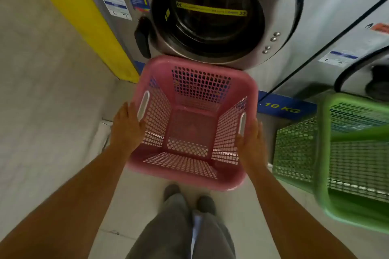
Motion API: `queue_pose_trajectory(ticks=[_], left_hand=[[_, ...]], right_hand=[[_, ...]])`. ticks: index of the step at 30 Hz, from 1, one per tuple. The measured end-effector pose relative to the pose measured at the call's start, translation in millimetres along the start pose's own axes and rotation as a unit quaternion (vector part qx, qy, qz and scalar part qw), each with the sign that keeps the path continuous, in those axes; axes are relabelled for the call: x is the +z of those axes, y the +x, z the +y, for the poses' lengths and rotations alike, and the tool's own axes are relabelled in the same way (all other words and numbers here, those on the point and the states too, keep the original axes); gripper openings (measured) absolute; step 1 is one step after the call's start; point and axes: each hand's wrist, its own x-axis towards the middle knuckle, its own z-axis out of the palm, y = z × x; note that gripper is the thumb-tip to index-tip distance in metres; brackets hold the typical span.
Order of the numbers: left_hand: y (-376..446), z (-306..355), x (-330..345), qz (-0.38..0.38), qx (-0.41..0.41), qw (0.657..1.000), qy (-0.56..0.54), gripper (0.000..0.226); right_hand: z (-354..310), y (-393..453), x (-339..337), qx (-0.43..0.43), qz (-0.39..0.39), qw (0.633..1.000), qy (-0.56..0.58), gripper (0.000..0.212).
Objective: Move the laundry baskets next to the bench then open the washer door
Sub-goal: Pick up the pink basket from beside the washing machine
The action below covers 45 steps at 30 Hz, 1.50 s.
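Pink basket [190, 181] before washer door [210, 17], left hand [126, 128], right hand [251, 143] flanking

A: Dim, flat indoor light; light shows through the pink basket [190, 124] mesh low on its walls; no hard shadows on the floor [52, 111].
B: Blur?
A: Green basket [347, 153] smeared at right edge; washer door [210, 17] fairly sharp, faint glare on its steel ring; strong wide-angle bending at borders.

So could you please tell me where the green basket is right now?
In the head view, the green basket sits at the right edge, on the floor beside the pink basket and below the second washer.
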Motion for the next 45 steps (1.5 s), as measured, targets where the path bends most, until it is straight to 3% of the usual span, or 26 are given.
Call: queue_pose_trajectory(ticks=[8, 13, 17, 33, 45], left_hand=[[31.6, -12.4, 31.3, 0.001, -0.076, 0.992, -0.103, 0.073], [34.0, -13.3, 35.6, 0.029, -0.114, 0.985, -0.129, 0.051], [16.6, -15.0, 36.0, 0.041, -0.138, 0.977, -0.158, 0.037], [-180.0, -70.6, 52.5, 0.118, -0.313, 0.914, -0.229, 0.035], [-324.4, -162.2, 101.2, 0.149, -0.454, 0.836, -0.269, 0.033]], right_hand=[[6.1, 16.9, 27.7, 0.035, 0.044, 0.998, 0.019, 0.077], [12.0, 19.1, 34.2, 0.021, 0.079, 0.996, 0.042, 0.078], [13.4, 13.8, 31.9, 0.016, 0.063, 0.997, 0.031, 0.079], [2.7, -68.3, 19.9, -0.123, -0.061, 0.991, -0.004, 0.072], [-27.5, -162.9, 103.0, -0.194, -0.117, 0.973, -0.039, 0.071]])
